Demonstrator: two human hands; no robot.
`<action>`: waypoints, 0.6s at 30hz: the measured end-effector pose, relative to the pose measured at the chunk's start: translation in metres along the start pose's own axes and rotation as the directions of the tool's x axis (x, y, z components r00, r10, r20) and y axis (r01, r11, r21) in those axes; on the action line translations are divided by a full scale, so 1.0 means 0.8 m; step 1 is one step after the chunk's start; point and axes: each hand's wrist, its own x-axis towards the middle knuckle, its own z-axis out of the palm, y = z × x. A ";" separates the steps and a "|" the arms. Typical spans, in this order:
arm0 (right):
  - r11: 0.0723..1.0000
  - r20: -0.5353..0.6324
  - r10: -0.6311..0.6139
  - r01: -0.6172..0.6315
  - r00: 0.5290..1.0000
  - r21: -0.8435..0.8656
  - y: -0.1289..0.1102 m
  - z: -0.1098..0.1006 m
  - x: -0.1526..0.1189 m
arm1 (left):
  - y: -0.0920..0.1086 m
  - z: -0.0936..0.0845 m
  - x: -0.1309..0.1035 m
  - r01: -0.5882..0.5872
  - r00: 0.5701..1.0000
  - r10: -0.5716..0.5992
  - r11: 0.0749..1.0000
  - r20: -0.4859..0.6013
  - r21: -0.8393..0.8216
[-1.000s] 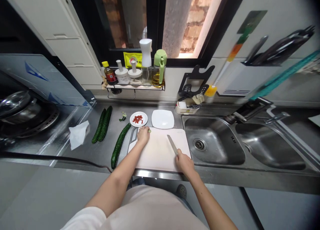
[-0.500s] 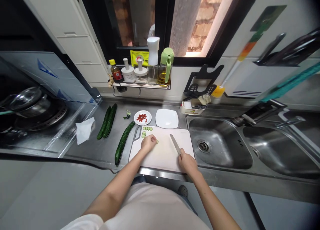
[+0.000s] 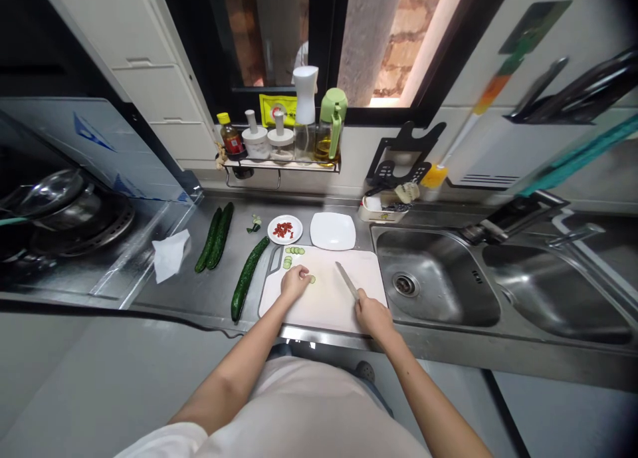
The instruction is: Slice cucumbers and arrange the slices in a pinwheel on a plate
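My right hand (image 3: pixel 373 317) is closed round the handle of a knife (image 3: pixel 347 280), whose blade points up and left over the white cutting board (image 3: pixel 329 312). Over the board's left part is my left hand (image 3: pixel 295 284), fingers bent together beside a small cucumber slice (image 3: pixel 312 279); whether they pinch anything is too small to tell. More cucumber slices (image 3: pixel 295 250) lie at the board's upper left corner. A whole cucumber (image 3: pixel 248 278) rests just left of the board. Behind the board are a plate of red chopped pieces (image 3: pixel 283 230) and a bare white plate (image 3: pixel 333 232).
Two cucumbers (image 3: pixel 214 237), some green scraps (image 3: pixel 254 225) and a white tissue (image 3: pixel 170 255) are on the left counter. A double sink (image 3: pixel 438 278) adjoins the board on the right. A condiment shelf (image 3: pixel 284 165) hangs behind; a pot (image 3: pixel 64 202) stands far left.
The view has shifted slightly. My left hand has drawn a little away from the small slice, which shows more fully. My right hand still holds the knife in nearly the same place.
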 end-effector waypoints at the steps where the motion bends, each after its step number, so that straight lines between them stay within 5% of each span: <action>1: 1.000 -0.003 -0.004 0.004 1.000 -0.008 -0.001 -0.002 -0.001 | -0.003 -0.001 0.001 0.009 1.000 -0.009 1.000 0.001 -0.024; 18: 0.975 0.001 -0.216 0.216 0.976 -0.060 -0.034 0.010 -0.040 | -0.011 -0.001 0.013 0.043 0.999 -0.043 0.998 -0.007 -0.039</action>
